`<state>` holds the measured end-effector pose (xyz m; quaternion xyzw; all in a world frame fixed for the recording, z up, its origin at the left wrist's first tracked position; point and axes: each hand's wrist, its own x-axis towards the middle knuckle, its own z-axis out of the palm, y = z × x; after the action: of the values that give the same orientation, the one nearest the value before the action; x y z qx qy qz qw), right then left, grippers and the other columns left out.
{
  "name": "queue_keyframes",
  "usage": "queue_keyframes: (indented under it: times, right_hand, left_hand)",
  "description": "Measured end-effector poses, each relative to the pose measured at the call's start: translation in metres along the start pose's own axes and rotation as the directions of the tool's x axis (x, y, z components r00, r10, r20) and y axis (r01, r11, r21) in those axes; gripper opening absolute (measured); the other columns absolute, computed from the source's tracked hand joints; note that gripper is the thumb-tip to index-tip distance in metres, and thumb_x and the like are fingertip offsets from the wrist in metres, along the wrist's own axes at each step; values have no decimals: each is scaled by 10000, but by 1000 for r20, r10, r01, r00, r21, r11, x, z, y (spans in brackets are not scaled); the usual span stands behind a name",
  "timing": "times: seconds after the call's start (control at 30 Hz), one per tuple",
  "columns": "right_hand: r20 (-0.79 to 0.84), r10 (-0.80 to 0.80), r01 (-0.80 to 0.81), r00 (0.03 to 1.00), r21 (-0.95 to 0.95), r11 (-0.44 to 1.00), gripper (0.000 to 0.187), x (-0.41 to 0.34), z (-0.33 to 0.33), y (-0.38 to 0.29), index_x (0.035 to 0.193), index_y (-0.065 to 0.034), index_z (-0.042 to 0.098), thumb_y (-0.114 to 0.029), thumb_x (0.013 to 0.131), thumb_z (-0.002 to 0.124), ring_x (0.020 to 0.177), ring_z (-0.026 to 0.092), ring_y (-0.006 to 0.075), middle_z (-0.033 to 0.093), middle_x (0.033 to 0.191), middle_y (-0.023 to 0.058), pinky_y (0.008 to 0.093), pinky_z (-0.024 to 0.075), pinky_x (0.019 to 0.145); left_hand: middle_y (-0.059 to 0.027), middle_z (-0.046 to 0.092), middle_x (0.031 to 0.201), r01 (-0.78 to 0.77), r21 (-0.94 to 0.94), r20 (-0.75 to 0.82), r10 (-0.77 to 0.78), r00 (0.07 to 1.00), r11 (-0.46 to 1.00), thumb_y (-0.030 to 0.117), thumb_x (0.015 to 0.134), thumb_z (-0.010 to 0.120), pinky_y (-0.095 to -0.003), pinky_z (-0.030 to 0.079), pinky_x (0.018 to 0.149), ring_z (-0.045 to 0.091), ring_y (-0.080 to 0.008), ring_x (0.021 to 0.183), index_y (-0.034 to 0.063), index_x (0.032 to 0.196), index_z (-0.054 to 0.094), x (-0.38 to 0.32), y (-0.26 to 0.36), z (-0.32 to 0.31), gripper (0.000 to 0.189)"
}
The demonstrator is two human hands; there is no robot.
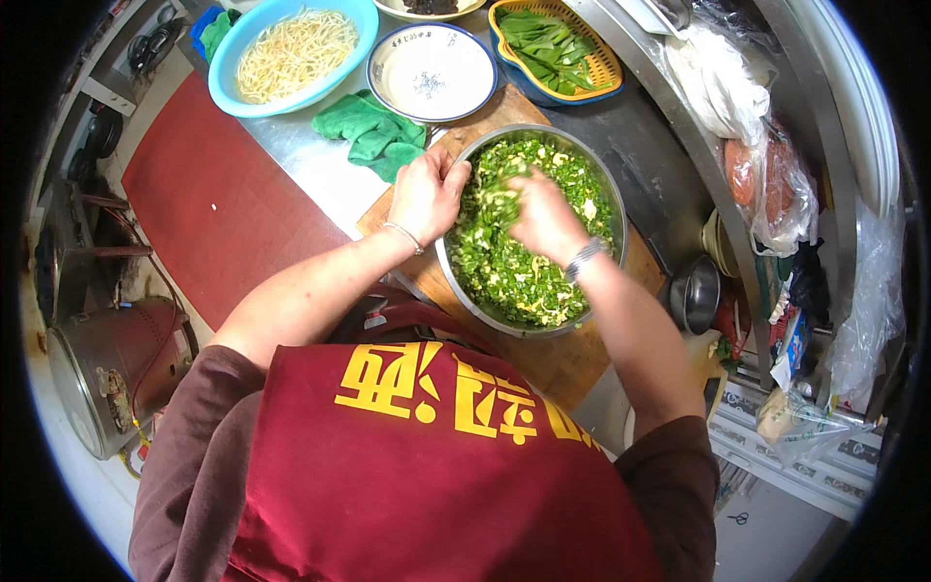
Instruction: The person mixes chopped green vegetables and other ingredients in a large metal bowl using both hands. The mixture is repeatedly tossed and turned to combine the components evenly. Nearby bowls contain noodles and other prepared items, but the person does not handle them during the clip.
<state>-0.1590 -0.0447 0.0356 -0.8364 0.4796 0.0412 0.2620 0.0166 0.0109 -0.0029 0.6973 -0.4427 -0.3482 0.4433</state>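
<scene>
A large stainless steel mixing bowl (621,211) sits on a wooden cutting board (553,367). It holds a mix of finely chopped green leaves and yellow bits that look like scrambled egg (524,291). My left hand (425,195) grips the bowl's left rim, thumb over the edge. Inside the bowl, my right hand (545,218) is blurred by motion, its fingers curled down at the greens. Whether it grasps a handful or a utensil cannot be seen. A crumpled green cloth (374,134) lies just beyond my left hand.
Beyond the bowl stand a white blue-rimmed dish (433,73), a light-blue basin of bean sprouts (294,54) and a yellow basket of leafy greens (556,51). A metal shelf edge (684,124) with bagged items runs along the right. Red matting (211,182) covers the left side.
</scene>
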Motion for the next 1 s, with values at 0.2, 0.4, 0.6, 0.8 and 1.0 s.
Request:
queue_keyframes:
  times: [0.2,0.4,0.6,0.8,1.0]
  right_hand:
    - [-120,-34,89,992,486,870,326,-28,-40,24,1148,31,625,-32,854,750,864,646,104,707,937,63,289,540,776]
    - [-350,-127,200,928,179,963,197,-46,-57,18,999,35,664,-39,847,564,777,662,349,691,873,212,408,507,727]
    - [-326,115,-16,938,290,957,192,-63,-57,19,918,68,630,1,812,485,699,613,425,618,776,287,475,461,644]
    - [-110,293,-215,950,450,866,348,-60,-35,-1,1150,61,599,61,809,532,771,615,244,641,910,182,377,479,694]
    - [201,388,-410,900,692,594,503,-77,-54,-8,1371,8,545,-117,910,703,992,526,98,623,1163,44,250,469,833]
  left_hand:
    - [-240,619,695,-42,9,-29,42,999,999,265,902,626,-474,503,689,648,-417,709,-15,746,566,-1,-1,0,327]
    - [-236,605,676,-54,6,-21,54,998,999,264,905,631,-479,495,678,640,-416,696,-9,715,533,1,-5,2,348]
    - [-234,600,664,-71,-17,-32,70,997,997,254,903,640,-480,486,655,629,-412,665,-8,703,524,2,-8,3,349]
    - [-227,591,650,-97,-27,-46,96,994,995,250,899,643,-475,483,646,622,-408,650,-7,701,522,2,-10,4,346]
    - [-226,585,647,-86,-25,-30,86,996,996,255,901,635,-475,479,647,619,-407,648,-5,701,519,2,-9,3,348]
